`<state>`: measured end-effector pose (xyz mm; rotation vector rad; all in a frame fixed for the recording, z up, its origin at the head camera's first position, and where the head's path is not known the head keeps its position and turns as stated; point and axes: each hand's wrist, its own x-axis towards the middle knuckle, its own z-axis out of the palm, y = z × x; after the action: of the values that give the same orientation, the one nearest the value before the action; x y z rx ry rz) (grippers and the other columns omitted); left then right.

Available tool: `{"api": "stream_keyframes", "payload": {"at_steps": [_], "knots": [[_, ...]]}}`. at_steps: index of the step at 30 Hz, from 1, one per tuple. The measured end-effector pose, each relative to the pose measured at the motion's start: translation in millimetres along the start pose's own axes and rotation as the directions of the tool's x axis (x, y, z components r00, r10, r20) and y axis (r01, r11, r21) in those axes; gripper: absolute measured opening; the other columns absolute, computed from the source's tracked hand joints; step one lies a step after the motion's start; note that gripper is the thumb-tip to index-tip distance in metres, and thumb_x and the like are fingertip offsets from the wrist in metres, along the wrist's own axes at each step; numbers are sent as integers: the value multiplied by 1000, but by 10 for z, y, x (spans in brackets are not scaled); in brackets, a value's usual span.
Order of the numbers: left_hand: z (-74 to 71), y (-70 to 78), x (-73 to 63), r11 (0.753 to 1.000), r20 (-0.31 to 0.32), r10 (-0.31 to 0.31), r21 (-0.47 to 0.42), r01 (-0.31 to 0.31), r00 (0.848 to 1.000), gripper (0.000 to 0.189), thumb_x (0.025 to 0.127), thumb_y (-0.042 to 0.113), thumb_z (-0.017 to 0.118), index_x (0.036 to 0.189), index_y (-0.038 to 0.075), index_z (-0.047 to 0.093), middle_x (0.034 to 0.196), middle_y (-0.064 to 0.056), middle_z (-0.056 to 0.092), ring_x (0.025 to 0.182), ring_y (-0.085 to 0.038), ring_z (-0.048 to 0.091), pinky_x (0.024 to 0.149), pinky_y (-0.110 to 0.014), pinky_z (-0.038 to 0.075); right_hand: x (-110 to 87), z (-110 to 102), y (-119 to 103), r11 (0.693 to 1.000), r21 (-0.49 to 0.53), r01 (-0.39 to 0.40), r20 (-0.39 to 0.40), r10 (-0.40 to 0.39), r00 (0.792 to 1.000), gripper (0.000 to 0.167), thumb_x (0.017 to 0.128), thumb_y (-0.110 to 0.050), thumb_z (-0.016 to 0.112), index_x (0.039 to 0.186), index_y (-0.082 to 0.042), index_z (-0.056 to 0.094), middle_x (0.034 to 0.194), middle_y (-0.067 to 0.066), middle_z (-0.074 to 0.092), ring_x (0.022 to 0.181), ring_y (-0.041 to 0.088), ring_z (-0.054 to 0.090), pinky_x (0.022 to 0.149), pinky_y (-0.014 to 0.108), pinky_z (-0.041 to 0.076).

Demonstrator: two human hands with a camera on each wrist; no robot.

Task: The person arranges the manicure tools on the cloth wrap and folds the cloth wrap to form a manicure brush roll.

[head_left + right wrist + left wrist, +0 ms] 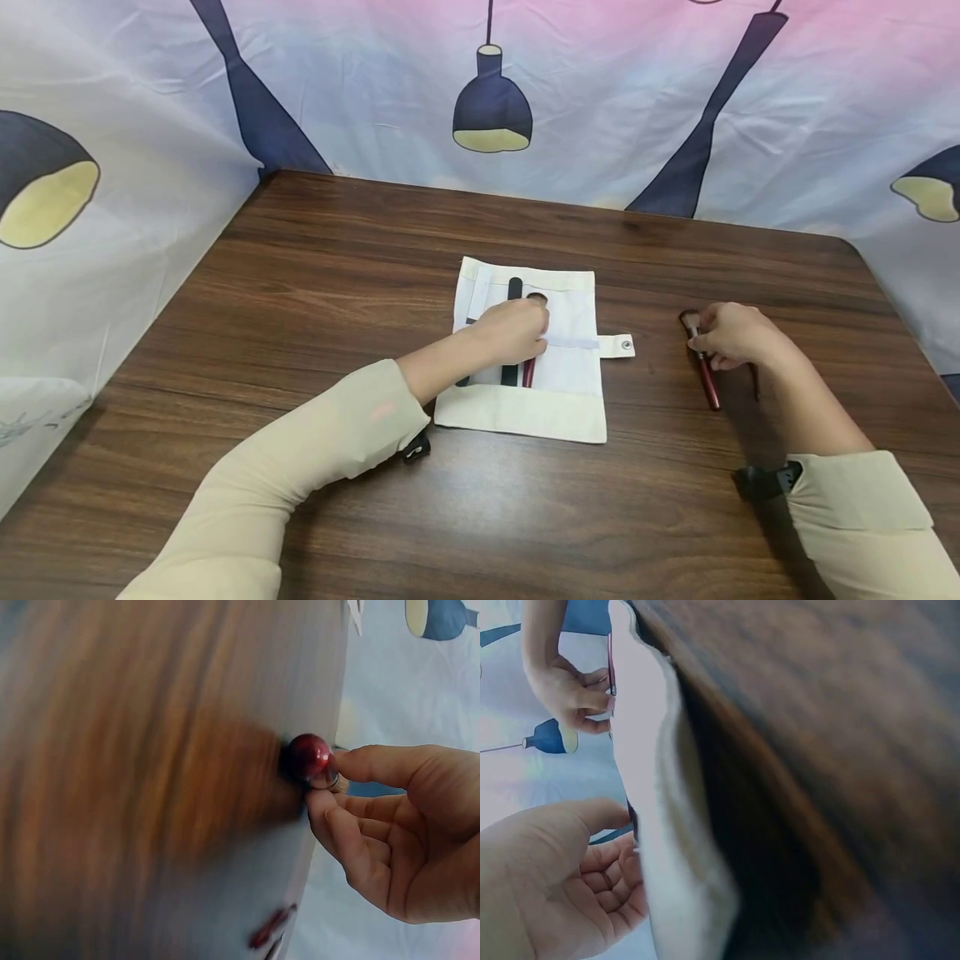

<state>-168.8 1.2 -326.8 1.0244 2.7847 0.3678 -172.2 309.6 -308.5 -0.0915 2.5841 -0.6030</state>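
A cream cloth pouch [517, 415] lies unfolded on the table. My left hand [512, 332] is over its middle and pinches a red-handled makeup brush [528, 372] lying on the cloth; the hand hides the brush's middle. Beside that brush are a black flat strip [514, 288] and a white strip [480, 292]. Off to the right, my right hand [738, 333] pinches another red-handled makeup brush [708, 385] near its bristles, between thumb and fingers. In the right wrist view this brush's rounded red handle end [309, 755] faces the camera.
A thin dark stick-like item [754, 382] lies right of the right hand, partly hidden by it. The pouch's snap tab [617, 346] extends to the right. A printed cloth backdrop [390, 100] borders the wooden table [337, 250] at the back and sides.
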Motion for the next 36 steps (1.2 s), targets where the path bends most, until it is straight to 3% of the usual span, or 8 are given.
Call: {"api": "stream_keyframes", "payload": {"at_steps": [6,11,16,21,24,26,30,36], "knots": [[18,20,35,1000,3,-14,6,14,1000,22,82,8,60,61,10,53,61,0,43,54,-10,37,44,-20,29,60,35,-148,1000,10,18,-23,-18,1000,51,88,-13,56,123,20,37,70,9,62,57,16,61,55,32,52],[34,23,45,999,-7,-32,-10,32,999,36,81,8,61,53,14,40,59,2,38,51,-10,34,41,-19,26,105,38,-273,999,28,35,-190,-29,981,51,87,-19,55,123,14,41,77,14,65,58,17,63,59,38,51],[50,3,38,1000,-18,5,-8,-5,1000,36,82,6,60,53,15,40,56,2,38,51,-9,34,43,-20,27,149,57,-408,994,75,78,-419,-40,907,49,86,-22,52,124,8,43,96,22,64,59,19,65,58,34,48],[58,-8,25,999,-18,39,12,-39,999,29,84,6,58,58,12,45,62,1,42,55,-11,38,48,-22,32,223,88,-538,970,178,165,-574,-33,818,49,87,-20,50,128,4,40,93,16,63,60,18,65,55,22,44],[60,-5,17,999,-17,47,28,-46,999,24,84,7,57,62,10,49,67,-1,46,58,-12,41,53,-23,37,286,113,-620,927,273,259,-615,-38,787,44,87,-17,52,124,3,39,86,10,62,58,11,64,56,21,50],[62,-2,9,998,-18,50,38,-50,999,22,84,7,57,63,9,50,70,-2,48,59,-12,41,55,-24,39,327,135,-676,884,348,312,-617,-34,786,39,88,-15,53,120,2,39,82,7,62,58,7,63,59,23,52],[70,5,1,997,-22,55,52,-54,998,22,85,6,56,64,9,49,73,-3,49,61,-13,41,57,-26,41,399,177,-770,804,471,363,-580,-28,814,34,88,-11,53,116,0,38,88,10,60,60,3,63,64,23,52],[69,12,-9,997,-29,57,57,-56,998,22,85,7,56,65,10,48,75,-4,50,63,-13,43,58,-27,43,472,235,-875,763,532,369,-520,-49,853,35,89,-8,52,118,1,36,90,15,53,66,6,65,68,24,52]]}}
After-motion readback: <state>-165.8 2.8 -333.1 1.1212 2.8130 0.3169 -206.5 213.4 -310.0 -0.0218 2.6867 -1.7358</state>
